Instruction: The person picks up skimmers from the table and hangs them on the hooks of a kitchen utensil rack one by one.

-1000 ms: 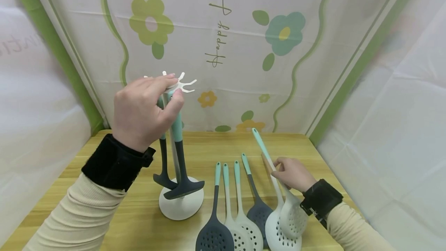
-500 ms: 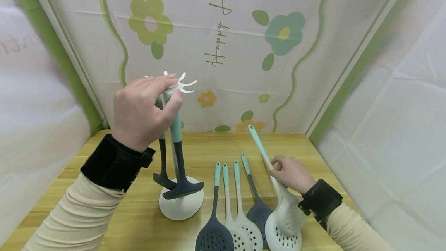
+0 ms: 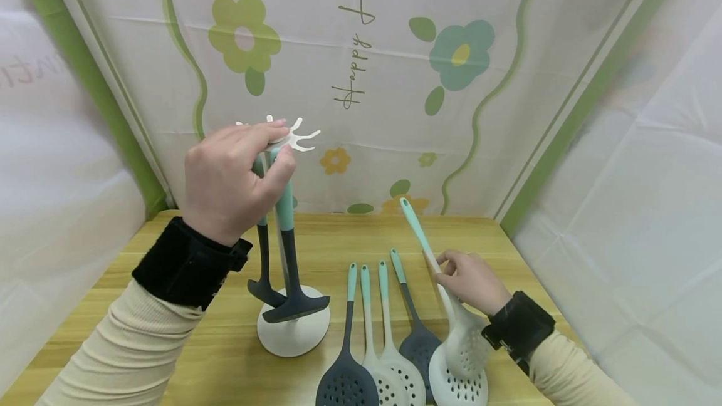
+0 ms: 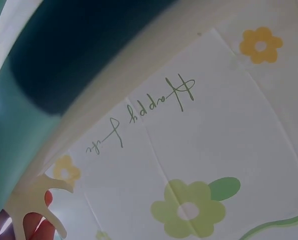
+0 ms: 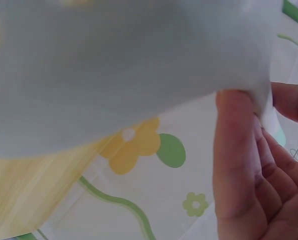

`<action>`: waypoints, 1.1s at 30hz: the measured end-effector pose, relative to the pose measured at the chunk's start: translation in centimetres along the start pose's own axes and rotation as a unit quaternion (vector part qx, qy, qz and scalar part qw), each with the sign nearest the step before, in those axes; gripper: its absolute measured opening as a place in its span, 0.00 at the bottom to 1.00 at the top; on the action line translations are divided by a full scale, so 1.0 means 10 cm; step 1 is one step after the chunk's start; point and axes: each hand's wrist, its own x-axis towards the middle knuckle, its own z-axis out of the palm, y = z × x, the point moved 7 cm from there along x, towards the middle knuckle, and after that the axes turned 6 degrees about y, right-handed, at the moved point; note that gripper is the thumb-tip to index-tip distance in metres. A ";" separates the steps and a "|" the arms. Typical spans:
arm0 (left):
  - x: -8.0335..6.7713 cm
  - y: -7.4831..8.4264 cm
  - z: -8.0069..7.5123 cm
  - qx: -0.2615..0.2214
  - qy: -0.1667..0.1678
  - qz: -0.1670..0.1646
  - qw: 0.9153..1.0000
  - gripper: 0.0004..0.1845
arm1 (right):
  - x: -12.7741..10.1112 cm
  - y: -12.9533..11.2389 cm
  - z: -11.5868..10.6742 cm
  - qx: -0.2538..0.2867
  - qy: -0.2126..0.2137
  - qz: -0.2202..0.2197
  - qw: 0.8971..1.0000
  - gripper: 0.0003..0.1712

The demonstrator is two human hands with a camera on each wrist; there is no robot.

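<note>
My left hand (image 3: 234,177) grips the top of a white utensil stand (image 3: 293,334), just under its hook crown (image 3: 301,136). Two dark turners with teal handles (image 3: 287,205) hang from the crown, and their heads (image 3: 296,306) sit just above the round base. The left wrist view shows a hook (image 4: 34,200) and a teal handle (image 4: 14,130) very close and blurred. My right hand (image 3: 472,282) holds the stem of a white skimmer (image 3: 468,346). The skimmer is tilted, its teal tip (image 3: 410,217) raised toward the back. In the right wrist view its white head (image 5: 114,65) fills the frame beside my fingers (image 5: 244,170).
Several more utensils lie side by side on the wooden table (image 3: 186,356): a dark slotted turner (image 3: 346,386), white slotted spoons (image 3: 395,381), a dark spoon (image 3: 418,346) and a white skimmer (image 3: 455,387). Flowered cloth walls (image 3: 395,80) close in the back and both sides.
My right hand has tipped the white skimmer's handle a little higher and to the left. My left hand and the stand have stayed put.
</note>
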 end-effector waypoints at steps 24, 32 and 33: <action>-0.02 0.00 0.00 -0.003 0.007 0.006 1.000 0.25 | -0.03 -0.13 -0.06 0.003 0.027 -0.026 0.999 0.19; -0.03 -0.01 0.00 -0.005 0.019 0.010 1.000 0.24 | -0.03 -0.13 -0.06 0.003 0.030 -0.029 0.999 0.20; -0.03 -0.01 0.00 -0.005 0.019 0.010 1.000 0.24 | -0.03 -0.13 -0.05 0.003 0.030 -0.029 0.999 0.20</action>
